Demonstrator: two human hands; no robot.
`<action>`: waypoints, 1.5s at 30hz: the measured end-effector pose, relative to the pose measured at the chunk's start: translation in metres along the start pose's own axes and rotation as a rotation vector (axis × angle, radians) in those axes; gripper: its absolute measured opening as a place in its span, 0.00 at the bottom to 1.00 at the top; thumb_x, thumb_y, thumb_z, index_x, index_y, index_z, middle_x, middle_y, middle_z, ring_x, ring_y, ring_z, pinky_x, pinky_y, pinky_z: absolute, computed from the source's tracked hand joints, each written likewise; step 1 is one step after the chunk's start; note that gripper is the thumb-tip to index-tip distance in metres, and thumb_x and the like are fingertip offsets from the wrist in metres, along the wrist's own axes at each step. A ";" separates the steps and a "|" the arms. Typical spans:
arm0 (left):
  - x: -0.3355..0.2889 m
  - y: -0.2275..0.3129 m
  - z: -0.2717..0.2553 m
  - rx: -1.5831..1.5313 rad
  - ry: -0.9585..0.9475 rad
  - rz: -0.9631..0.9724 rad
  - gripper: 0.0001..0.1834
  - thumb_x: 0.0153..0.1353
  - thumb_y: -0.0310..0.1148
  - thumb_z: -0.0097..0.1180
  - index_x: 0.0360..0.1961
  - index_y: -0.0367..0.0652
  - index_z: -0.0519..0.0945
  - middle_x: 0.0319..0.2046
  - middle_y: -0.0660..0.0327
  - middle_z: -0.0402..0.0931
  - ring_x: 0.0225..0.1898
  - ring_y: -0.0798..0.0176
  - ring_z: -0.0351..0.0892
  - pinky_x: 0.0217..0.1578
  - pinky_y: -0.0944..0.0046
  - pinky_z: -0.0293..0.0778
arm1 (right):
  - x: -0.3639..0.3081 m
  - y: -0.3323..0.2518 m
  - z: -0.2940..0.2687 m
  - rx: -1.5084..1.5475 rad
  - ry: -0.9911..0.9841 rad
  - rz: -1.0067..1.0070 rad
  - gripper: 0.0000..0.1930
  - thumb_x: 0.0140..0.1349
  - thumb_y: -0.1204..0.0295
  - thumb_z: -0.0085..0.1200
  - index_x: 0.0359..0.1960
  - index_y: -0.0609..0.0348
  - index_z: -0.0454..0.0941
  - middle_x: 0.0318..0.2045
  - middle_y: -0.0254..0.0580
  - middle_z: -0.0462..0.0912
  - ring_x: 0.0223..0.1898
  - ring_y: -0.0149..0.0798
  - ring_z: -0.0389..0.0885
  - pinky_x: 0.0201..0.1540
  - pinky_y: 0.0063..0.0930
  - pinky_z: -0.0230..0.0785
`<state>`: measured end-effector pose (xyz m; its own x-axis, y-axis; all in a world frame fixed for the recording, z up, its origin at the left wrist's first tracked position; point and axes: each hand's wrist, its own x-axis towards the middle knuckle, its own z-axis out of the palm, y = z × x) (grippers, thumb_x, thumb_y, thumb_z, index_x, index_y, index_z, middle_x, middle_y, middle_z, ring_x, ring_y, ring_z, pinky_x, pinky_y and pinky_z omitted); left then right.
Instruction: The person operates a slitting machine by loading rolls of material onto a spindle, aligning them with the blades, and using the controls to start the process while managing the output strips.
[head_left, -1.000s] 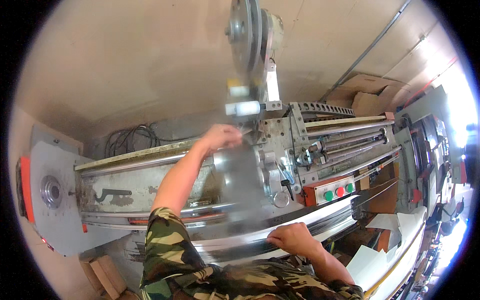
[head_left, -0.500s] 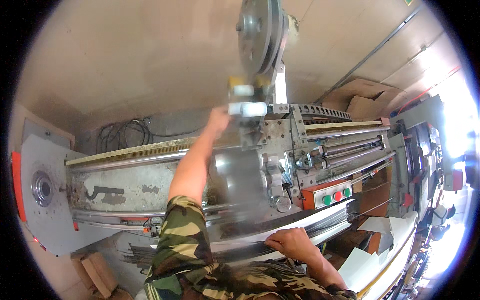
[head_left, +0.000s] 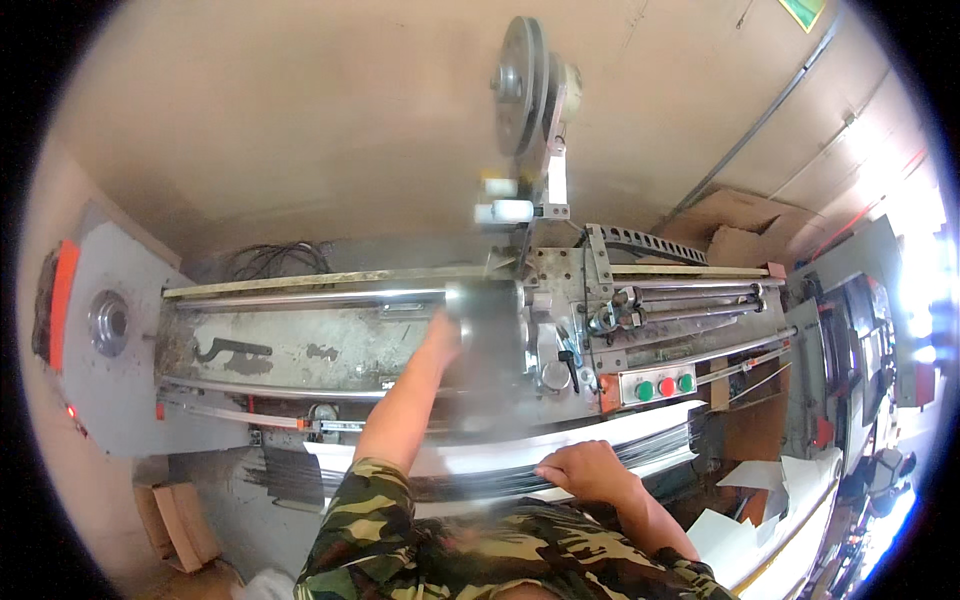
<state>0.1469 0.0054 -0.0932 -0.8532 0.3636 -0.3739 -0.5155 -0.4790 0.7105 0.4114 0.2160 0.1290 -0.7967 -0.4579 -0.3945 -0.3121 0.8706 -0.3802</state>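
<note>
My left hand [head_left: 445,338] reaches out to the left side of a shiny metal cylinder [head_left: 488,330] on the machine. Motion smears both the hand and the cylinder, and the fingers are partly hidden. My right hand [head_left: 592,468] is closed, its fingers curled at the near edge of a long bundle of thin dark strips [head_left: 655,455]. What it pinches, if anything, is hidden. A white sheet [head_left: 400,455] lies along the bundle. Right of the cylinder is the machine's carriage, with a round metal knob [head_left: 554,375].
A control box [head_left: 655,386] with green and red buttons sits at the carriage's front right. Behind rises an arm with a large pulley wheel [head_left: 520,85] and white rollers [head_left: 512,211]. A hook wrench [head_left: 235,348] lies on the bed at left. Cardboard [head_left: 180,525] stands at lower left.
My left hand has come down and nearer, from beside the white rollers to the cylinder. The view has shifted. My right hand stays closed at the strips.
</note>
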 end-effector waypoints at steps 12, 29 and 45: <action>-0.114 0.129 0.054 0.750 0.203 -0.001 0.13 0.64 0.38 0.64 0.25 0.44 0.81 0.20 0.67 0.76 0.21 0.75 0.68 0.21 0.71 0.59 | -0.009 0.070 -0.006 -0.050 0.281 -0.043 0.14 0.67 0.57 0.53 0.32 0.48 0.87 0.28 0.41 0.86 0.31 0.50 0.84 0.33 0.43 0.74; -0.091 0.143 0.155 0.978 0.126 -0.109 0.09 0.58 0.30 0.62 0.35 0.34 0.86 0.26 0.60 0.81 0.25 0.67 0.74 0.25 0.65 0.67 | 0.138 0.112 -0.093 0.150 0.436 0.140 0.14 0.62 0.54 0.57 0.36 0.47 0.88 0.31 0.45 0.87 0.39 0.52 0.84 0.42 0.45 0.75; -0.092 0.126 0.158 2.157 0.052 0.346 0.10 0.52 0.32 0.56 0.31 0.41 0.87 0.31 0.48 0.85 0.36 0.45 0.85 0.40 0.49 0.81 | 0.153 0.120 -0.077 0.127 0.820 -0.016 0.08 0.60 0.60 0.62 0.33 0.48 0.87 0.31 0.38 0.86 0.34 0.46 0.84 0.35 0.38 0.75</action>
<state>0.1731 0.0376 0.1253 -0.8866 0.4505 -0.1053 0.4398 0.8913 0.1098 0.2123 0.2640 0.0873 -0.9324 -0.1508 0.3284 -0.3050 0.8159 -0.4913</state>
